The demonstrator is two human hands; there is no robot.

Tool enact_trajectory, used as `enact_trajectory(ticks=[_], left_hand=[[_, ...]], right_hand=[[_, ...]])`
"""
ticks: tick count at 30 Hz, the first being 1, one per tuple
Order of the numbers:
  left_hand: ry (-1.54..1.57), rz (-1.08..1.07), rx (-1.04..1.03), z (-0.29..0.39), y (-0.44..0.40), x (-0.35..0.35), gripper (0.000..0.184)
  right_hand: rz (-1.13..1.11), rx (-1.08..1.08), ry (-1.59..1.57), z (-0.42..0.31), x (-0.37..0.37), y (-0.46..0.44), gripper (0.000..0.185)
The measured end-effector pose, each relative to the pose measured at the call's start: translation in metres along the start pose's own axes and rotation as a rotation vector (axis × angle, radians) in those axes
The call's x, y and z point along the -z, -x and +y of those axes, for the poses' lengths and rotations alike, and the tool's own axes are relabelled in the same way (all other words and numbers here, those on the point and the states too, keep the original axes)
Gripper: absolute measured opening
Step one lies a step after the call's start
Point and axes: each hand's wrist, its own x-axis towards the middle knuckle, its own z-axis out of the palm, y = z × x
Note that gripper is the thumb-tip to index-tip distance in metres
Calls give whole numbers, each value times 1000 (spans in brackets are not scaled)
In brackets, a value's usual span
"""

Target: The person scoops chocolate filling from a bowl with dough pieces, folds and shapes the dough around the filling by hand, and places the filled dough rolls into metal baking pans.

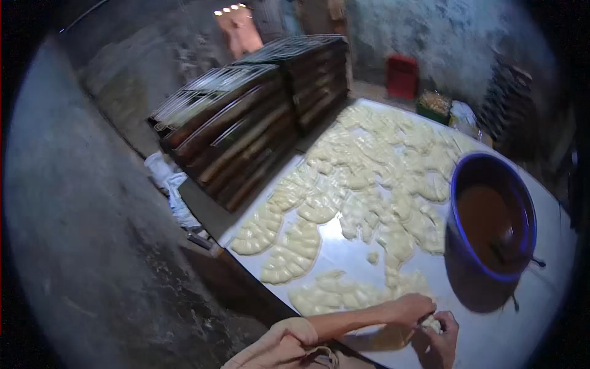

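Note:
Low in the view, my left hand (413, 309) has its fingers closed on a small piece of pale dough (432, 324). Just to its right, my right hand (444, 342) pinches the same piece, so the two hands almost touch. Both are over the near edge of a white table (479, 332). Flat, glossy sheets of pale dough (326, 200) spread across the table beyond the hands, with ridged pieces at the left. Something brownish and flat lies under my left wrist; I cannot make out what it is.
A blue-rimmed tub (491, 215) of brown liquid stands on the table at the right, a handle sticking out. Stacked trays with wire racks (246, 117) stand at the back left. Beyond the table are a red chair-like object (402, 77) and a green crate (434, 106).

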Motion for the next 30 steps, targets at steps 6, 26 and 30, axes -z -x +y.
enact_trajectory(ticks=[6,26,30], left_hand=[[-93,270,171,3,122,134,54],[-686,803,324,18,508,630,70],[-590,798,478,-3,527,669,73]], right_hand=[[-274,393,108,-104,-100,-99,43],[-594,1119,325,-595,-515,-337,40],[-737,1000,368,-628,-553,-375,39]])
